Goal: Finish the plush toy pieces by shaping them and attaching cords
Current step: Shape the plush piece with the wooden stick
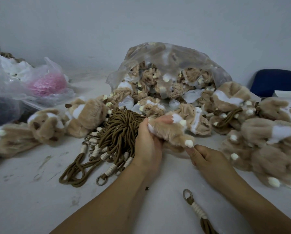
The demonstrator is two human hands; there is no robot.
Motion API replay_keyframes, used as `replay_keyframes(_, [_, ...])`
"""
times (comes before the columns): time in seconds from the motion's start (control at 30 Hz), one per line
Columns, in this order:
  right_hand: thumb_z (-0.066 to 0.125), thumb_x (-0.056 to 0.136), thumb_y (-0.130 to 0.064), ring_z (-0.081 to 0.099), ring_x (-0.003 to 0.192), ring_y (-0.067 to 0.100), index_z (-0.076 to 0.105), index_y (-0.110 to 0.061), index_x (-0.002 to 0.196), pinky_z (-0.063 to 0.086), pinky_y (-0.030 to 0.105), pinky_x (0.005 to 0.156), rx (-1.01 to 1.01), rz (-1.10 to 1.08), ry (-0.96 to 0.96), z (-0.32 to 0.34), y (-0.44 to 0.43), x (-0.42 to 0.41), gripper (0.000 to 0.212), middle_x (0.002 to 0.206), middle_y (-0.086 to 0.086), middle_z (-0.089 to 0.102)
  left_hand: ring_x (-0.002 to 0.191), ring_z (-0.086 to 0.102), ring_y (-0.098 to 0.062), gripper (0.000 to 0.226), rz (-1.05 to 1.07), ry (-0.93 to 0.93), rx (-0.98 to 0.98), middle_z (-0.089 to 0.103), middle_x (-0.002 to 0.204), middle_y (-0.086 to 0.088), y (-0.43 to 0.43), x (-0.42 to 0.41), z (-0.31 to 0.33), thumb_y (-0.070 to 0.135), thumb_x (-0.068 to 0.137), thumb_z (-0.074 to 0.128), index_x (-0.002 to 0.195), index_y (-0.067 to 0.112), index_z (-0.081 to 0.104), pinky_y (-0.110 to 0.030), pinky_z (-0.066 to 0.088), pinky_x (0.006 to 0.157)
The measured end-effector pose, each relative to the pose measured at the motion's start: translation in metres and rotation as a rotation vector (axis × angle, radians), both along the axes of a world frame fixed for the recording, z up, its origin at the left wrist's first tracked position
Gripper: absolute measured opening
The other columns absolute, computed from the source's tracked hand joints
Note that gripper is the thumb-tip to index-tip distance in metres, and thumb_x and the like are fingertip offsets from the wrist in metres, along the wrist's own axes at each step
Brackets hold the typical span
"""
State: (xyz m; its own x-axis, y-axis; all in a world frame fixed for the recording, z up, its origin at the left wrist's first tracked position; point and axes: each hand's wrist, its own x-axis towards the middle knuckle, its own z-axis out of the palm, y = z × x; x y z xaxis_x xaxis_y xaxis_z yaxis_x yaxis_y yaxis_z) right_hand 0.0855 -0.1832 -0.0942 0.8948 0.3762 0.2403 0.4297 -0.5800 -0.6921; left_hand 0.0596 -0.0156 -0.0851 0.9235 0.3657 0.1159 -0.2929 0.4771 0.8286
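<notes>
One plush piece (pixel 168 132) — left hand (pixel 147 142) grips, right hand (pixel 209 157) seemingly pinches — above scuffed table (pixel 31 200), pale wall (pixel 141 22).

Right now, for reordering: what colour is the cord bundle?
Brown cord bundle, cream wrappings; head view.

Both my bare forearms come in over the near edge of the desk and angle toward each other. My left hand (pixel 148 142) is raised, its back toward me, fingers and thumb curled round one end of a plush piece (pixel 170 132). My right hand (pixel 207 157) sits lower, just beside it, knuckles up, fingers curled, thumb and forefinger pinching the piece's underside.
</notes>
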Motion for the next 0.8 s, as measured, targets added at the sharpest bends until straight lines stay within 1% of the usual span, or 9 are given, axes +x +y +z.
replay_keyframes(0.07, [0.031, 0.070, -0.077, 0.050, 0.052, 0.005, 0.050, -0.023, 0.064, 0.041, 0.031, 0.056, -0.019, -0.001, -0.021, 0.002, -0.003, 0.001, 0.058, 0.058, -0.008, 0.057, 0.095, 0.072, -0.011, 0.063, -0.005, 0.022, 0.014, 0.077, 0.101, -0.002, 0.002, 0.001, 0.000, 0.032, 0.101, 0.023, 0.073, 0.014, 0.077, -0.025, 0.056, 0.078])
replay_keyframes(0.23, [0.029, 0.074, -0.076, 0.050, 0.055, 0.011, 0.046, -0.014, 0.061, 0.044, 0.036, 0.058, -0.093, -0.032, -0.120, 0.008, -0.010, 0.002, 0.066, 0.060, 0.004, 0.054, 0.106, 0.068, -0.029, 0.055, 0.063, 0.165, 0.088, 0.074, 0.104, -0.016, 0.003, -0.002, 0.003, 0.039, 0.093, 0.029, 0.098, 0.013, 0.078, -0.045, 0.050, 0.100])
replay_keyframes(0.33, [0.025, 0.074, -0.076, 0.050, 0.056, 0.011, 0.046, -0.015, 0.061, 0.040, 0.033, 0.054, -0.148, -0.038, -0.193, 0.011, -0.012, 0.001, 0.065, 0.055, 0.002, 0.051, 0.117, 0.061, -0.032, 0.069, 0.135, 0.277, 0.118, 0.070, 0.117, -0.018, 0.002, -0.003, 0.009, 0.057, 0.074, 0.036, 0.114, 0.014, 0.072, -0.051, 0.042, 0.109])
replay_keyframes(0.4, [0.024, 0.075, -0.075, 0.048, 0.050, 0.010, 0.046, -0.017, 0.061, 0.038, 0.032, 0.052, -0.182, -0.042, -0.229, 0.014, -0.014, 0.003, 0.064, 0.051, 0.001, 0.050, 0.113, 0.063, -0.031, 0.072, 0.139, 0.294, 0.196, 0.072, 0.110, -0.018, 0.002, -0.003, 0.010, 0.059, 0.071, 0.033, 0.108, 0.013, 0.074, -0.051, 0.045, 0.106])
replay_keyframes(0.5, [0.022, 0.076, -0.074, 0.047, 0.049, 0.005, 0.045, -0.019, 0.061, 0.035, 0.030, 0.050, -0.241, -0.052, -0.309, 0.017, -0.017, 0.004, 0.062, 0.049, -0.001, 0.048, 0.091, 0.070, -0.012, 0.066, 0.192, 0.259, 0.355, 0.076, 0.090, -0.010, 0.001, -0.003, 0.006, 0.057, 0.086, 0.026, 0.085, 0.018, 0.079, -0.031, 0.055, 0.087])
replay_keyframes(0.57, [0.022, 0.078, -0.073, 0.046, 0.048, 0.004, 0.045, -0.020, 0.061, 0.035, 0.030, 0.049, -0.261, -0.075, -0.357, 0.019, -0.017, 0.003, 0.060, 0.047, -0.003, 0.046, 0.079, 0.070, -0.005, 0.066, 0.200, 0.233, 0.401, 0.076, 0.084, -0.006, 0.002, -0.002, 0.002, 0.054, 0.095, 0.024, 0.079, 0.019, 0.078, -0.018, 0.052, 0.071])
replay_keyframes(0.63, [0.022, 0.079, -0.072, 0.045, 0.047, 0.004, 0.045, -0.022, 0.060, 0.035, 0.029, 0.047, -0.295, -0.102, -0.395, 0.021, -0.016, 0.000, 0.058, 0.046, -0.005, 0.044, 0.077, 0.070, -0.006, 0.067, 0.201, 0.197, 0.443, 0.076, 0.079, -0.004, 0.004, -0.001, 0.000, 0.052, 0.099, 0.023, 0.077, 0.020, 0.078, -0.015, 0.053, 0.071])
replay_keyframes(0.7, [0.022, 0.082, -0.069, 0.046, 0.046, 0.007, 0.046, -0.024, 0.060, 0.040, 0.029, 0.046, -0.347, -0.137, -0.444, 0.023, -0.014, -0.004, 0.056, 0.045, -0.007, 0.043, 0.064, 0.063, 0.003, 0.069, 0.234, 0.196, 0.481, 0.071, 0.075, -0.002, 0.004, -0.001, -0.001, 0.051, 0.104, 0.023, 0.070, 0.019, 0.073, -0.007, 0.047, 0.063])
replay_keyframes(0.8, [0.032, 0.088, -0.061, 0.044, 0.038, 0.013, 0.049, -0.023, 0.059, 0.040, 0.030, 0.038, -0.361, -0.223, -0.554, 0.023, -0.008, -0.014, 0.051, 0.043, -0.007, 0.042, 0.054, 0.053, 0.005, 0.060, 0.248, 0.213, 0.532, 0.062, 0.077, -0.005, 0.003, -0.002, 0.000, 0.049, 0.105, 0.024, 0.078, 0.013, 0.064, -0.003, 0.039, 0.054])
